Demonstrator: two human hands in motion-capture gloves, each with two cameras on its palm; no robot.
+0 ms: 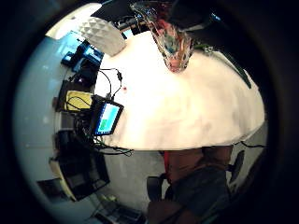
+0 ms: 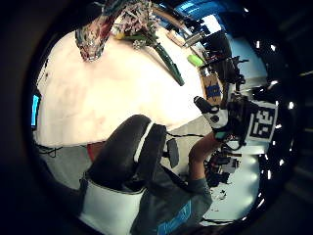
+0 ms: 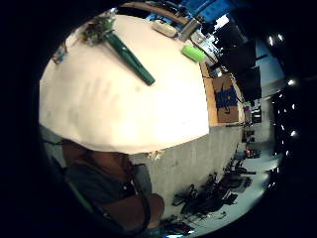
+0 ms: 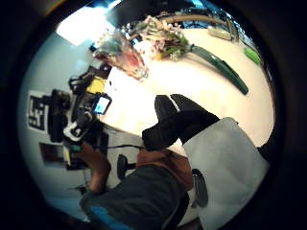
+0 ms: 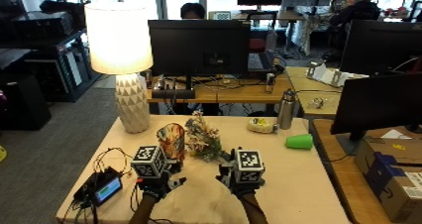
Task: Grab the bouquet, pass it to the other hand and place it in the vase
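Outside view: above, behind person, facing table (image 5: 290, 174). Four palm views face down; all share table.

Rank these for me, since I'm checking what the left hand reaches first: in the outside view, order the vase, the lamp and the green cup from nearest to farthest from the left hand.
1. The vase, on the table just beyond the left hand.
2. The lamp, at the table's far left corner.
3. The green cup, lying across the table on the person's right side.
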